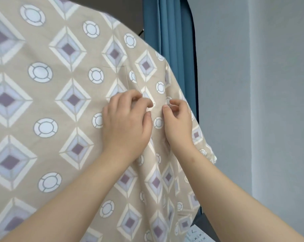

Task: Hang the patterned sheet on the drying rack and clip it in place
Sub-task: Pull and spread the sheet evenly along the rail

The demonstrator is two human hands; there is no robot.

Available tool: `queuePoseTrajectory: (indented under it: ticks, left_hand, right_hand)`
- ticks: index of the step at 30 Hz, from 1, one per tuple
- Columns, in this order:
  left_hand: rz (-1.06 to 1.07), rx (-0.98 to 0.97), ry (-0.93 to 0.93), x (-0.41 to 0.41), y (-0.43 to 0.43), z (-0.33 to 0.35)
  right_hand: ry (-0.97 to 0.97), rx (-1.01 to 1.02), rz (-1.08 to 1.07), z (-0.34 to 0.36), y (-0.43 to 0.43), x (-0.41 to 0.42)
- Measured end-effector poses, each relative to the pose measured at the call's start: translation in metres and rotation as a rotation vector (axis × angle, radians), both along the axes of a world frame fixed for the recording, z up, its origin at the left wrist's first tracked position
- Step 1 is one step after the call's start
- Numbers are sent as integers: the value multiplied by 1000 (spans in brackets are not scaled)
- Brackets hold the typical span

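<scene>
Beige sheet (48,95), white diamonds and rings, hangs creased

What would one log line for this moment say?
sheet: hanging | left hand: pinches sheet | right hand: pinches sheet

Showing barely any readable marks.
Appearing only on a pale paper (191,237) cut off by the bottom edge, right of centre: a dark hand-drawn mark resembling an "L", with a few small "x" marks sitting just below it; remaining too small and cropped for reading anything further.
</scene>
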State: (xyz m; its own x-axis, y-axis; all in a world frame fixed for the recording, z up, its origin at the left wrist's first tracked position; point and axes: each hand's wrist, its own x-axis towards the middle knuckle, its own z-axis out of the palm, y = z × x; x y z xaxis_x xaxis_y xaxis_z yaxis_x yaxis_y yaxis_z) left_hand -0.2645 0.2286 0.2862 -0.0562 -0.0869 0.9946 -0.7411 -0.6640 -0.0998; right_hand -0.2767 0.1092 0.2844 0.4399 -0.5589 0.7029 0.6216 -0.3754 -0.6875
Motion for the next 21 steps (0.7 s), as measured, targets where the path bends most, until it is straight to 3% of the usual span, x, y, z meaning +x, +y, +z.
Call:
queuePoseTrajectory:
  ticks: [9,12,21]
  left_hand:
    - [195,15,-119,13,2,55]
    - [278,-2,-80,17,5,71]
    - [372,57,-56,16,14,119]
  right_hand:
    - [-41,-132,29,53,-2,9]
    - [-56,-154,30,64,-2,10]
    - [-20,-60,12,95,-14,12]
